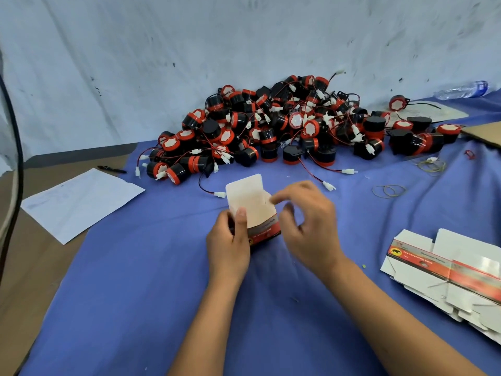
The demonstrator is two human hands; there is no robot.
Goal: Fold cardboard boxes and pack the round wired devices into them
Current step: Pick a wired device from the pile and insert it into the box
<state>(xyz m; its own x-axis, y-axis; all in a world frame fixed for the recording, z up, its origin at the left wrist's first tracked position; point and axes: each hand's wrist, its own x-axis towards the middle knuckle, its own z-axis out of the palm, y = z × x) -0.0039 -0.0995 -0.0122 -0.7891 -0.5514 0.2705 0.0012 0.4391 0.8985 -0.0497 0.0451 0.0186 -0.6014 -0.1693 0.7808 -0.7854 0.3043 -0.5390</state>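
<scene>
Box (260, 213) grasped in left grip (229, 240), right grip (306, 223) released beside it

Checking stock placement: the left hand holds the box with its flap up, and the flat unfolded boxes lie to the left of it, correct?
Not quite. The head view shows the left hand holding the box flap up, but the flat unfolded boxes lie to its right.

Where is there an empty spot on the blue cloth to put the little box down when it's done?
Bare blue cloth lies left of the left hand, below the white paper. More lies between the right hand and the flat boxes. It is crowded behind the box, at the device pile.
</scene>
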